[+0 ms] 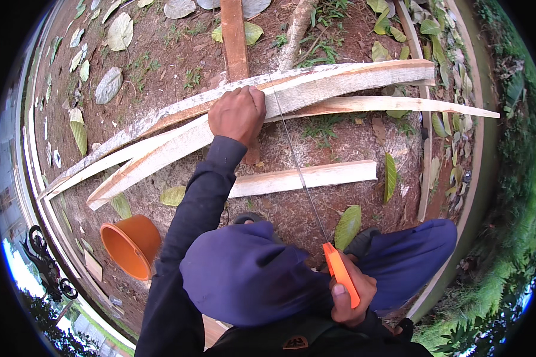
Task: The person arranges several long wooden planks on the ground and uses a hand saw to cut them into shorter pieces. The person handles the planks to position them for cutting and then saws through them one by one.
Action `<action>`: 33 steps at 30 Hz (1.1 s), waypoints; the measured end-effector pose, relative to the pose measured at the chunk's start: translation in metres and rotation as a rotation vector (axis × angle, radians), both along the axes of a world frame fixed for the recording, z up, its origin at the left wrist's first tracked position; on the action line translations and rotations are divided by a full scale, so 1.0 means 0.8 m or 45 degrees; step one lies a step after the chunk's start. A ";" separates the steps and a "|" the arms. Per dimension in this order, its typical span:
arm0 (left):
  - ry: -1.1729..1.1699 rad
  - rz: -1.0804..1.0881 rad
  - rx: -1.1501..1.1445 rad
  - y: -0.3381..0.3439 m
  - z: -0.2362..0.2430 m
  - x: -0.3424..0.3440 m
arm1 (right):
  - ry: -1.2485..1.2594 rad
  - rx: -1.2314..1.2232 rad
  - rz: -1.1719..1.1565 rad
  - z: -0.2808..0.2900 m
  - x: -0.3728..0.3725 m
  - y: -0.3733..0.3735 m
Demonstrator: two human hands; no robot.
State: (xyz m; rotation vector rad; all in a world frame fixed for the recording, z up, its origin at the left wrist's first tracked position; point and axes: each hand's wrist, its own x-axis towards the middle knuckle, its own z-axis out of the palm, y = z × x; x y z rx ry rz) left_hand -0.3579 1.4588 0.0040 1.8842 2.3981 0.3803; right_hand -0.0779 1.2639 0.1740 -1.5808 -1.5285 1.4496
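My left hand (238, 114) is closed over a long rough plank (351, 82) with bark along its far edge, pressing where it crosses a reddish-brown board (234, 44). In my right hand (363, 291) is the orange handle of a handsaw (296, 156). Its thin blade runs away from me, and the far end meets the plank just right of my left hand. Two more pale timber strips lie against this plank: one (161, 156) reaches out toward the lower left, and a tapering one (411, 104) points right.
A shorter pale piece of timber (315, 177) lies on the soil between the plank and my knees. An orange bucket (138, 243) is tipped toward me at the left. Large leaves (348, 226) are scattered about, and a branch (298, 33) lies beyond the plank.
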 end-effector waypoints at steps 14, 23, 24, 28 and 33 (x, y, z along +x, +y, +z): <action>0.050 -0.002 0.066 -0.003 -0.005 -0.005 | 0.092 0.098 0.007 -0.043 -0.022 0.027; 0.055 0.021 -0.012 0.001 -0.003 -0.007 | 0.112 0.238 -0.089 -0.076 -0.065 0.064; 0.066 0.022 -0.031 0.002 -0.004 -0.011 | 0.095 0.307 -0.044 -0.062 -0.046 0.035; -0.009 0.073 -0.173 0.010 0.009 -0.004 | 0.117 0.159 -0.051 -0.037 -0.020 0.002; -0.019 0.053 -0.148 0.007 0.003 0.000 | 0.164 0.120 -0.180 -0.087 -0.105 0.133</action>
